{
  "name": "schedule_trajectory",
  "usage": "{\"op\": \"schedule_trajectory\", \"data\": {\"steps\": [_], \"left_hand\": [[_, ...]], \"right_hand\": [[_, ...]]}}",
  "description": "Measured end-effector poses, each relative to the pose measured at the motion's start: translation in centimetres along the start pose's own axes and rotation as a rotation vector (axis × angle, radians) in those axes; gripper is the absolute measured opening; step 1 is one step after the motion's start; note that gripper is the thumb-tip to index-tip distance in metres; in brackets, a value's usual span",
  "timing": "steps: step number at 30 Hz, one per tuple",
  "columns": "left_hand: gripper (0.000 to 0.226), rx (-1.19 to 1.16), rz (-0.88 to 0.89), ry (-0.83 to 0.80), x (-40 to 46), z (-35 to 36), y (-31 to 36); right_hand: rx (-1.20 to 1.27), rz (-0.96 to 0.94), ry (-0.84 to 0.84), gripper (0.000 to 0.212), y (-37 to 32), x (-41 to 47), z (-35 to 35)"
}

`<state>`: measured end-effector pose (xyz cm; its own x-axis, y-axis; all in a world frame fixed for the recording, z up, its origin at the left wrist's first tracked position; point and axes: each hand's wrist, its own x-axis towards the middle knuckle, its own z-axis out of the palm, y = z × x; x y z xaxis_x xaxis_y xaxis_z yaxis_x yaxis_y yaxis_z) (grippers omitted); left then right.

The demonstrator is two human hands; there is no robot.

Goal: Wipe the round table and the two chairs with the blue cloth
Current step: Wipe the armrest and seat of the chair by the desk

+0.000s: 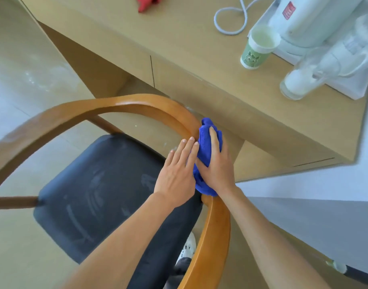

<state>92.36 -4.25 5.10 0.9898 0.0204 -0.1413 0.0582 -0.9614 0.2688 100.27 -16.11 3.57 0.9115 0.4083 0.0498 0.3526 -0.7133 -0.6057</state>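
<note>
- Gripping the blue cloth, the right hand is pressing it onto the curved wooden rail of the chair; thumb and fingers are wrapping around the bunched fabric.
- Left hand is lying flat with fingers extended, resting beside the cloth and touching its left edge.
- Chair's dark seat is showing pale streaks.
- Wooden bench is standing just behind the chair, carrying 1 green paper cup, 1 white kettle, a looped cord, a clear glass and a red item.
</note>
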Motion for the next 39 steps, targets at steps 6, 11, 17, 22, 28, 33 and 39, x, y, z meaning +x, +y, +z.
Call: {"op": "schedule_trajectory", "data": {"steps": [6,11,17,22,28,33,39], "left_hand": [[0.073,-0.013,-0.126,-0.003,0.9,-1.3,-0.4],[0.069,-0.046,-0.170,-0.009,2.6,-3.7,0.0],[0.061,-0.035,-0.179,-0.022,3.5,-4.5,1.3],[0.063,-0.027,-0.212,0.025,4.0,-3.8,1.6],[0.066,0.018,-0.334,0.181,6.7,-4.1,0.4],[0.065,-0.032,-0.416,0.228,7.7,-3.8,1.2],[0.052,0.124,-0.413,0.133,8.1,-3.4,-0.2]], "right_hand": [[0.067,-0.005,-0.027,0.085,-0.6,2.6,0.0],[0.132,0.129,-0.121,0.081,0.7,-2.3,-0.9],[0.335,0.280,-0.249,0.081,3.0,-11.1,-3.8],[0.462,0.344,-0.219,0.072,3.1,-11.2,-3.9],[0.670,0.397,-0.180,0.057,3.9,-6.1,-2.7],[0.905,0.307,-0.211,0.050,3.1,0.7,-2.3],[0.928,0.176,-0.490,0.038,0.4,10.7,-2.3]]}}
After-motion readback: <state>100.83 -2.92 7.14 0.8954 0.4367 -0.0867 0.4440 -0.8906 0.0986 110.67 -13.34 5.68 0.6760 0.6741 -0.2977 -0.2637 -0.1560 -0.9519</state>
